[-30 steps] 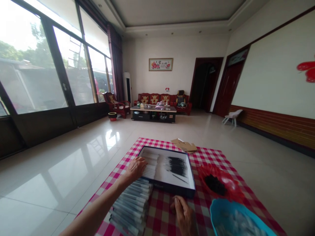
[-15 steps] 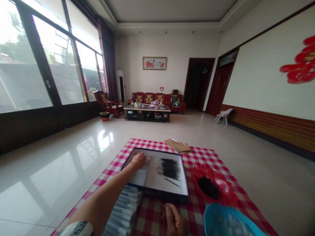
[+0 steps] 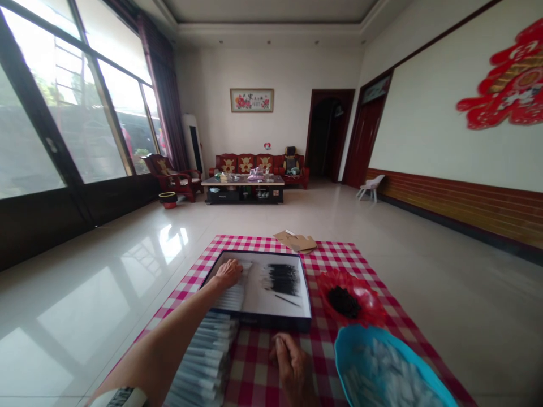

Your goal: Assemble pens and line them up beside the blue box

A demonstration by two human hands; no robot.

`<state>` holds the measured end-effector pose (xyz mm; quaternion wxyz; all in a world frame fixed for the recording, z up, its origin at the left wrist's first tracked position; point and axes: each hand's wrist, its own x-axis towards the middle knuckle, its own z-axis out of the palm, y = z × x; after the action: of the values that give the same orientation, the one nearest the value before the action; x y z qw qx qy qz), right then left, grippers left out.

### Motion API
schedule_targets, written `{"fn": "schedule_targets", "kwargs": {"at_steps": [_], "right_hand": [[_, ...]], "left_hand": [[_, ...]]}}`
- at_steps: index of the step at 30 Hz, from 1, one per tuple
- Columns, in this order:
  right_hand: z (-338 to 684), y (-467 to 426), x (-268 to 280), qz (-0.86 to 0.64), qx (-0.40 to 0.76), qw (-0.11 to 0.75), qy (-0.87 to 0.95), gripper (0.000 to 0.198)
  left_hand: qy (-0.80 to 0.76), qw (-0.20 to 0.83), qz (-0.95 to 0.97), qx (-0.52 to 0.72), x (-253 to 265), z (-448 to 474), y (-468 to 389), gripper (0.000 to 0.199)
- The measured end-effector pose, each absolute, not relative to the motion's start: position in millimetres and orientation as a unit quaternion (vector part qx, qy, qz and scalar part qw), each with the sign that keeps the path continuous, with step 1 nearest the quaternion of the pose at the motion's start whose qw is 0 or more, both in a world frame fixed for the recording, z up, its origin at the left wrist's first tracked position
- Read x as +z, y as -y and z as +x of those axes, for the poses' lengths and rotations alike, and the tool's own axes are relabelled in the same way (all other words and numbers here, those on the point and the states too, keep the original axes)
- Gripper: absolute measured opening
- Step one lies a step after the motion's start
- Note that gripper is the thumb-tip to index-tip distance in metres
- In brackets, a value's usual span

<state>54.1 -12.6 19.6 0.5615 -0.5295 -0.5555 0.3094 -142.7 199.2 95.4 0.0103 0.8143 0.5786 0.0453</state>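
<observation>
My left hand (image 3: pixel 229 272) reaches into a shallow dark-blue box with a white inside (image 3: pixel 265 315). Its fingers curl down over a row of clear pen-like tubes (image 3: pixel 235 298); the fingertips and whatever they grip are hidden. In the same box lie many thin black sticks like pen refills (image 3: pixel 283 279), one of them set apart (image 3: pixel 287 300). Just in front of the box, my right hand (image 3: pixel 292 362) is closed, thumb against the curled fingers, low over the cloth. What it holds, if anything, cannot be made out.
A stack of grey-tipped clear pens (image 3: pixel 207 356) lies at the front left. On the right stand a red bowl of small black pieces (image 3: pixel 369 302) and a blue bowl of whitish pieces (image 3: pixel 344 362). Brown cardboard (image 3: pixel 299 243) rests at the far edge of the checked tablecloth (image 3: pixel 250 367).
The view has turned slightly right and down, so everything sits further left and more of the blue bowl shows. Both hands stay nearly where they were.
</observation>
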Motion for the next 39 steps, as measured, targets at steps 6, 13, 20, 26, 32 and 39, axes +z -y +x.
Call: {"fn": "schedule_targets", "kwargs": {"at_steps": [6,13,20,26,32,39], "right_hand": [[54,13,18,-0.534,0.313,0.548,0.563,0.037],[54,14,25,-0.519,0.323,0.538,0.581,0.040],[59,17,30,-0.512,0.340,0.529,0.585,0.039],[63,20,27,-0.541,0.266,0.586,0.542,0.039],[81,-24,85,-0.565,0.100,0.526,0.628,0.031],[82,-109,105,-0.663,0.038,0.151,0.732,0.020]], "left_hand": [[-0.583,0.038,0.786,0.202,132,-130,-174,0.030],[-0.545,0.115,0.717,0.419,117,-75,-79,0.035],[-0.418,0.454,0.486,0.619,44,-36,-32,0.047],[-0.459,0.408,0.461,0.640,29,-37,-30,0.054],[-0.505,0.357,0.459,0.638,15,-30,-30,0.055],[-0.512,0.324,0.462,0.648,17,-28,-30,0.053]]}}
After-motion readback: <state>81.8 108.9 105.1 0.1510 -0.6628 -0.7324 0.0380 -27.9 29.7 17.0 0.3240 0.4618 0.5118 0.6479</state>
